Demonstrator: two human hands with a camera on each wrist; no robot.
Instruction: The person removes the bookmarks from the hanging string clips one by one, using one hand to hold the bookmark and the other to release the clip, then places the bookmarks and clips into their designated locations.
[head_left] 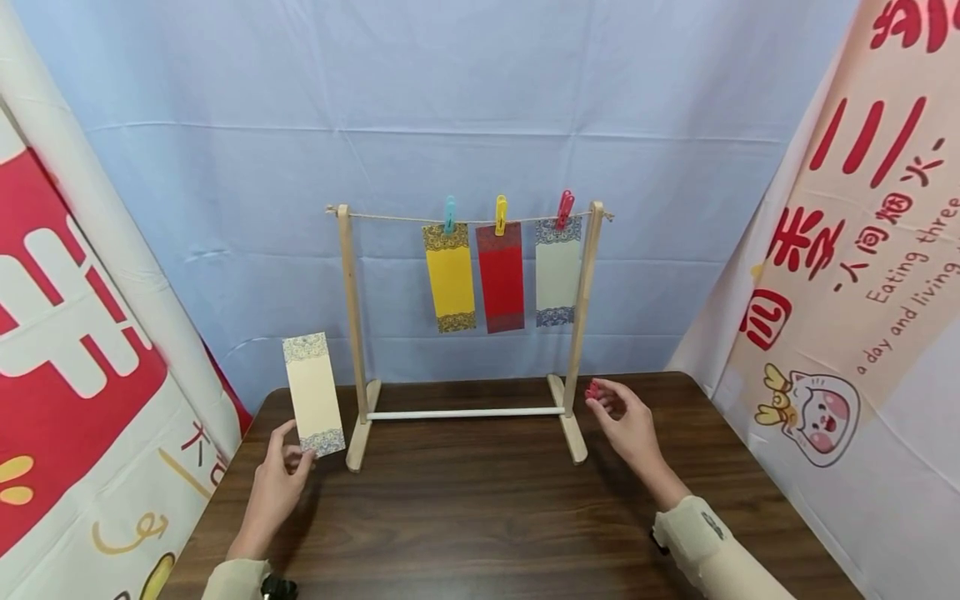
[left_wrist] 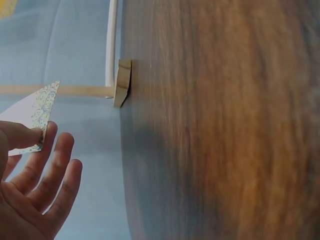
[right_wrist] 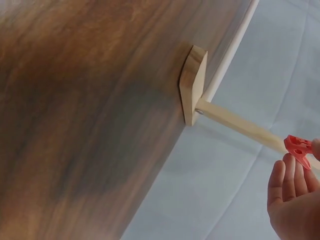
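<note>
My left hand [head_left: 279,483] pinches a cream paper card [head_left: 313,392] with blue lace-patterned ends by its lower edge, holding it upright left of the wooden stand [head_left: 352,333]. In the left wrist view the thumb presses the card's patterned end [left_wrist: 44,107] against the fingers. Right of the stand, my right hand [head_left: 626,425] pinches a small red clothespin [right_wrist: 298,149] between thumb and fingertips. On the stand's string hang a yellow card [head_left: 452,283] under a light blue clothespin [head_left: 450,215], a red card [head_left: 501,279] under a yellow clothespin [head_left: 501,215], and a pale grey-green card [head_left: 558,275] under a red clothespin [head_left: 565,208].
The stand's feet [head_left: 567,425] rest on a dark wooden table [head_left: 465,517], joined by a white crossbar [head_left: 465,413] low down. A light blue cloth [head_left: 465,92] hangs behind. Printed banners flank the table on the left [head_left: 97,333] and right [head_left: 862,275].
</note>
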